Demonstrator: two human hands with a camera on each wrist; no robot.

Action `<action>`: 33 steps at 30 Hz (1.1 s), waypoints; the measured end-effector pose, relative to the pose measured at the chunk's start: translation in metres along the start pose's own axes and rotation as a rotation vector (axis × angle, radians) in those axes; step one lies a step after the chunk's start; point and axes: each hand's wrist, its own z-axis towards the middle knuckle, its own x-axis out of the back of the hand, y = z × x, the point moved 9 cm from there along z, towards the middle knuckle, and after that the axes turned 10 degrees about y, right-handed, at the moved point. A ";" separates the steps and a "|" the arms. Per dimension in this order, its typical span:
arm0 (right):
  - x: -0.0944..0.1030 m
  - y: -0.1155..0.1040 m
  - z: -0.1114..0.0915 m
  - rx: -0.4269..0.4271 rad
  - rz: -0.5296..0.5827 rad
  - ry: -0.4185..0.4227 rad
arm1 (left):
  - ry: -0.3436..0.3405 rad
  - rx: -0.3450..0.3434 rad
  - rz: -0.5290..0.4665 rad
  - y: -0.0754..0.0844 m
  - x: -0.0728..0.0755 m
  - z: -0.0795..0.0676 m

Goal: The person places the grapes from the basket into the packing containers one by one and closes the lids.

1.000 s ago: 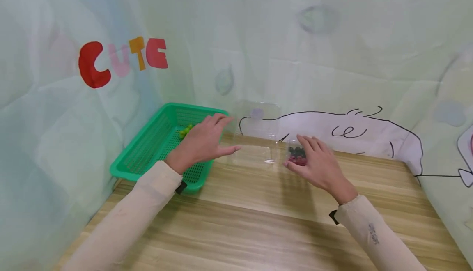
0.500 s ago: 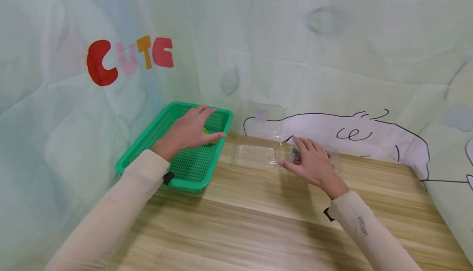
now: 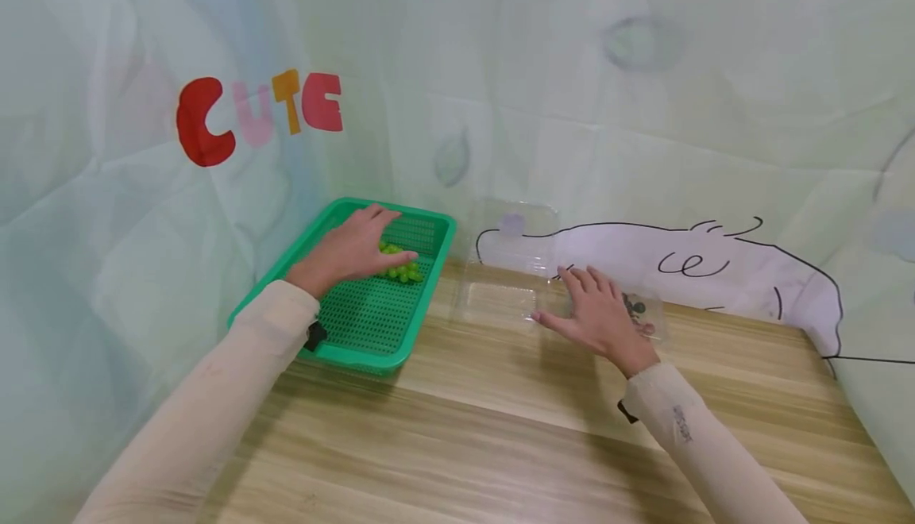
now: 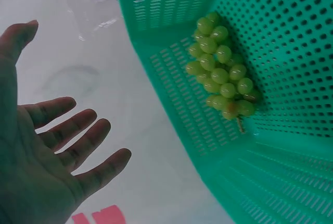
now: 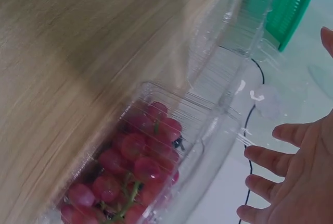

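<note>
A bunch of green grapes (image 4: 221,67) lies in the green plastic basket (image 3: 411,333), at its right side in the head view. My left hand (image 3: 346,246) hovers over the basket with fingers spread, holding nothing. In the right wrist view, red grapes (image 5: 132,156) sit inside a clear plastic box (image 5: 208,140); dark grapes (image 3: 632,306) show beside my right hand in the head view. That right hand (image 3: 596,317) is held above the box, fingers apart and nothing in them. Left of it stands a clear clamshell box (image 3: 500,302) with its lid raised.
The wooden table (image 3: 457,445) runs up to a fabric backdrop (image 3: 457,71) behind and at both sides. Coloured letters (image 3: 203,123) decorate the left side. The open clamshell box stands between the basket and the grape box, against the backdrop.
My left hand has moved left, back over the basket, uncovering the green grapes. My right hand has shifted slightly left off the grape box. The head view has turned a little.
</note>
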 end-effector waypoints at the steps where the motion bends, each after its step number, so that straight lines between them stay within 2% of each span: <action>1: -0.002 0.000 0.001 0.002 0.000 -0.001 | -0.002 0.002 0.001 -0.003 -0.001 0.001; 11: -0.016 0.004 0.008 -0.016 -0.028 0.002 | -0.035 0.035 -0.004 -0.028 -0.011 0.006; 21: -0.027 0.008 0.014 -0.034 -0.042 -0.005 | -0.075 0.039 0.036 -0.037 -0.014 0.014; 33: -0.038 0.008 0.020 -0.054 -0.071 -0.031 | -0.103 0.046 0.063 -0.047 -0.022 0.030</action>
